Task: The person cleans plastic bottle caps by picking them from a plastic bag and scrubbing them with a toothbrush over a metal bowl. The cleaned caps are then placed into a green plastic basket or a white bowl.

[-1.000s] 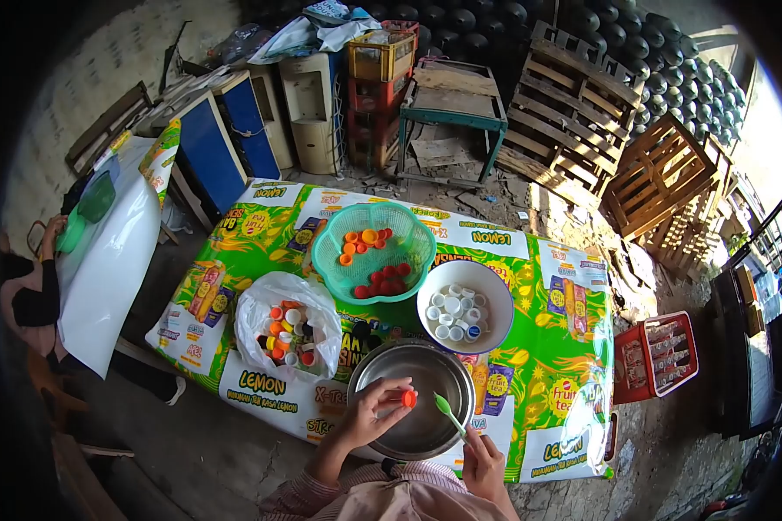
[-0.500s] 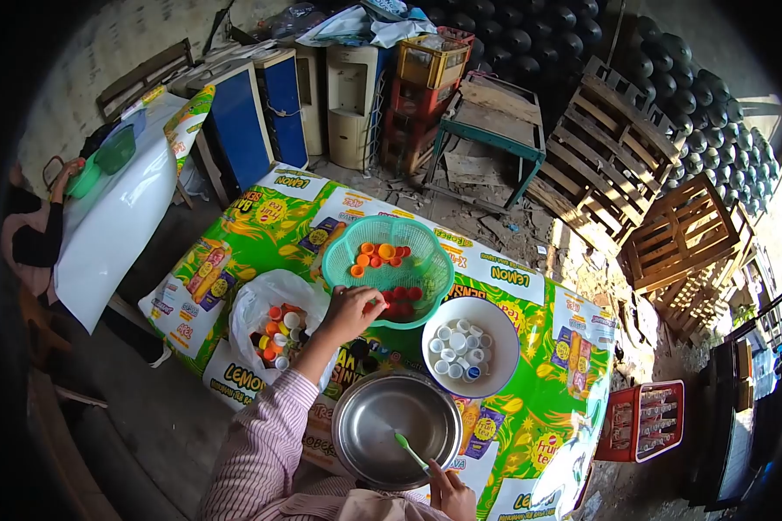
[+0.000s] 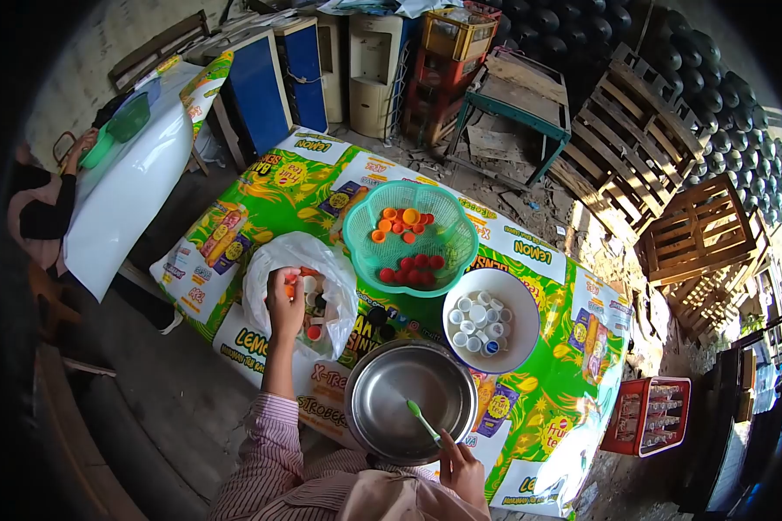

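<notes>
My left hand (image 3: 284, 306) reaches over the white plastic bag (image 3: 265, 260) of mixed bottle caps. Its fingers are closed at an orange-red bottle cap (image 3: 292, 280), partly hidden by them. My right hand (image 3: 462, 473) grips a slim green-and-white toothbrush-like tool (image 3: 421, 418), which slants over the steel bowl (image 3: 356, 395). Beyond the bowl is a green basket (image 3: 361, 252), with orange caps (image 3: 393, 223) towards the back and red caps (image 3: 413, 271) towards the front. White caps (image 3: 480, 321) lie in a white bowl (image 3: 523, 326) on the right.
A bright printed cover (image 3: 208, 282) lies over the table. At far left, another person's hand (image 3: 85, 139) touches a green container (image 3: 98, 152). A red crate of bottles (image 3: 647, 417) stands right of the table; wooden pallets (image 3: 634, 143) lean behind.
My left hand has moved from the green basket leftwards to the plastic bag. More red caps show in the basket. My right hand still holds the tool over the steel bowl; the whole view has shifted.
</notes>
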### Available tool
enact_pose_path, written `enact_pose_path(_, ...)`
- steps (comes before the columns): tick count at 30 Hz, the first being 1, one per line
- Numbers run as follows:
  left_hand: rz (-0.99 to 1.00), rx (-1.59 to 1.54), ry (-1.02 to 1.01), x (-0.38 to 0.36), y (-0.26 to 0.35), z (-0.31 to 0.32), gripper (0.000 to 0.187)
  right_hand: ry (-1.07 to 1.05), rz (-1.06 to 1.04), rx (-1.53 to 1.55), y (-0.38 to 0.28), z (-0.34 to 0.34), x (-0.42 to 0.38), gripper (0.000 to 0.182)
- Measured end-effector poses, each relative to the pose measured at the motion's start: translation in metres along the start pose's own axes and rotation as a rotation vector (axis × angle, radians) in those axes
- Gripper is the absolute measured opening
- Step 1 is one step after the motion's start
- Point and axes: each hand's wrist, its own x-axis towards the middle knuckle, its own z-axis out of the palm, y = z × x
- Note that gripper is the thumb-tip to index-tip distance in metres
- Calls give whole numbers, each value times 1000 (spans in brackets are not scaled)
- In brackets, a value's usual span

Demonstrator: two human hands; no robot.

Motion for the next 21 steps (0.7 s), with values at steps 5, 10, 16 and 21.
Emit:
enact_pose_path(5, 227, 208, -308, -24, -21, -42, 13, 49, 8, 24, -2, -5, 2, 47)
enact_pose_path(10, 92, 342, -511, -51, -20, -32, 23, 54, -38, 15, -6, -4, -2, 49)
enact_pose_path(16, 198, 487, -454, -63, -26, -27, 16, 107, -60, 19, -9, -6, -8, 47)
enact_pose_path(21, 95, 289, -461, -66, -30, -31, 15, 87, 4, 39, -9, -7, -13, 45)
